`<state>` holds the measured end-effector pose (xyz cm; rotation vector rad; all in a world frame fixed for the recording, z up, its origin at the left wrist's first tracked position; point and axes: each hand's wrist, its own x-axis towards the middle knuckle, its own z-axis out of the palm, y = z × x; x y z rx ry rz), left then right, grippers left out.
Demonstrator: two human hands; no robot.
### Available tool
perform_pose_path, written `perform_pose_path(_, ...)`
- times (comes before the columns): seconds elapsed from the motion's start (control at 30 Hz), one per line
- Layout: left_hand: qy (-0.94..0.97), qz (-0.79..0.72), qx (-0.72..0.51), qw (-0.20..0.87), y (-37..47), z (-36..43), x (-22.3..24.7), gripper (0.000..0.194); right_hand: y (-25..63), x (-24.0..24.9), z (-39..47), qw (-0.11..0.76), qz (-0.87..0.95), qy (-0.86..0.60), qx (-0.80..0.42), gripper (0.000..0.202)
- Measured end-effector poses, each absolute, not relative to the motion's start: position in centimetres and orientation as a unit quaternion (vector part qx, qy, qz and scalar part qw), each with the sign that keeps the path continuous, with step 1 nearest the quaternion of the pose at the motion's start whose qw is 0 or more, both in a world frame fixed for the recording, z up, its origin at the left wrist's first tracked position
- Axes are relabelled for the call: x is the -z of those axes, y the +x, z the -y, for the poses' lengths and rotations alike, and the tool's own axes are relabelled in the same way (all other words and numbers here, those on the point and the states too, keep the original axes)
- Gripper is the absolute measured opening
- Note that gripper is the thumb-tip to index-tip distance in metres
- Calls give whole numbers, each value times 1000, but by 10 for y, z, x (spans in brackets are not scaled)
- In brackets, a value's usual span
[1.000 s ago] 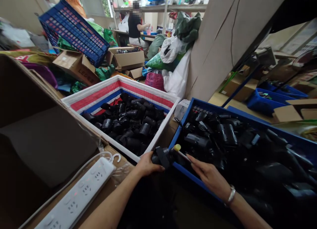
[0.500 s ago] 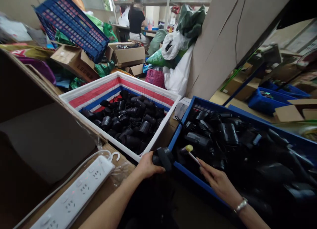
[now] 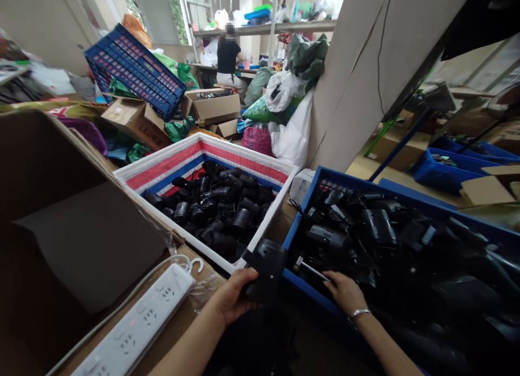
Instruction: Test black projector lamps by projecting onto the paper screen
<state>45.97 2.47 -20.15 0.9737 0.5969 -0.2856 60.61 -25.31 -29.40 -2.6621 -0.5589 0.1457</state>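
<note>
Low in the middle, my left hand (image 3: 236, 296) is closed around a black plastic device (image 3: 267, 270) with a boxy, rounded body. It is held just in front of the gap between two bins. My right hand (image 3: 347, 293) grips the thin handle of a small hammer (image 3: 312, 270). The hammer's short head points left, toward the device but apart from it. Behind lies a white-rimmed bin (image 3: 260, 234) lined with striped cloth, holding many black cylindrical parts (image 3: 215, 194). On the right a blue crate (image 3: 303, 202) is full of similar black devices (image 3: 329, 236), some with cords.
A white power strip (image 3: 142, 316) lies at lower left beside an open cardboard box (image 3: 93, 240). Farther back are a tilted blue crate (image 3: 136, 67), cartons (image 3: 217, 108) and stuffed bags (image 3: 292, 124). A slanted pillar (image 3: 345, 72) rises behind; a person (image 3: 229, 56) sits at a far bench.
My left hand has turned the black device so that a broader face shows. The hammer has turned and dropped lower, its yellow face now less visible. The camera view has tilted up slightly.
</note>
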Motion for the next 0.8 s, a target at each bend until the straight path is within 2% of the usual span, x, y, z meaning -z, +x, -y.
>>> perform_pose_path(0.1,392,-248,157,872,452,-26,194,62,605,285,241,239,219,-946,-20,26)
perform_pose_path(0.2,379,-224,172,881,447,-25,187,78,597,255,220,293,231,-928,20,33)
perform_pose_path(0.27,405,-229,145,873,447,-22,181,71,584,225,204,346,241,-905,47,38)
perform_pose_path(0.37,492,-253,39,832,451,-12,173,46,552,176,177,447,309,-832,110,53)
perform_pose_path(0.43,553,-260,-33,791,454,-4,167,50,527,154,159,449,393,-787,154,75)
perform_pose_path(0.5,642,-258,-115,713,454,4,164,59,505,147,144,408,443,-776,187,86)
perform_pose_path(0.6,787,-219,-257,516,449,12,164,51,490,156,132,382,419,-792,228,77)
perform_pose_path(0.7,855,-152,-361,341,445,15,165,42,494,170,134,408,410,-778,243,70)
perform_pose_path(0.8,871,-120,-402,258,442,18,161,49,505,174,143,449,420,-750,243,68)
